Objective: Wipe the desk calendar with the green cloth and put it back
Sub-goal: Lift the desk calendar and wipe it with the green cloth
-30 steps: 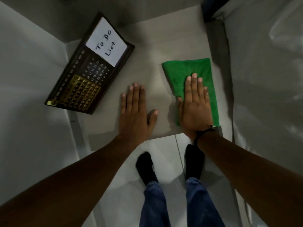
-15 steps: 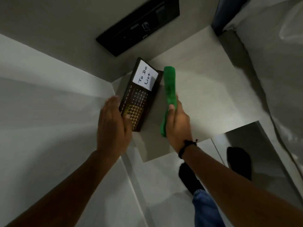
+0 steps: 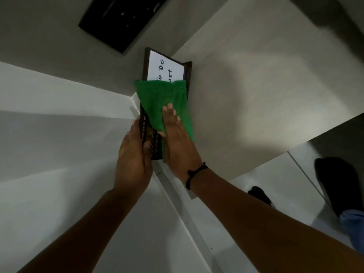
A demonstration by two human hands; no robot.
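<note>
Fuzzy green cloth [image 3: 165, 99], dark glossy calendar [image 3: 155, 146] — matt white paper note [image 3: 165, 66], smooth matt tabletop [image 3: 246, 85]

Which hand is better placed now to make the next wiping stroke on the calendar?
The right hand: it lies flat on the green cloth, pressing it on the desk calendar. The left hand grips the calendar's left edge, steadying it.

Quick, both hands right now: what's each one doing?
Left hand: closed on the desk calendar edge, gripping it.
Right hand: open, flat, pressing the green cloth against the calendar.

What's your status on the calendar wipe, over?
Left hand gripping desk calendar edge. Right hand pressing green cloth flat on its face. Nothing in the way.
</note>
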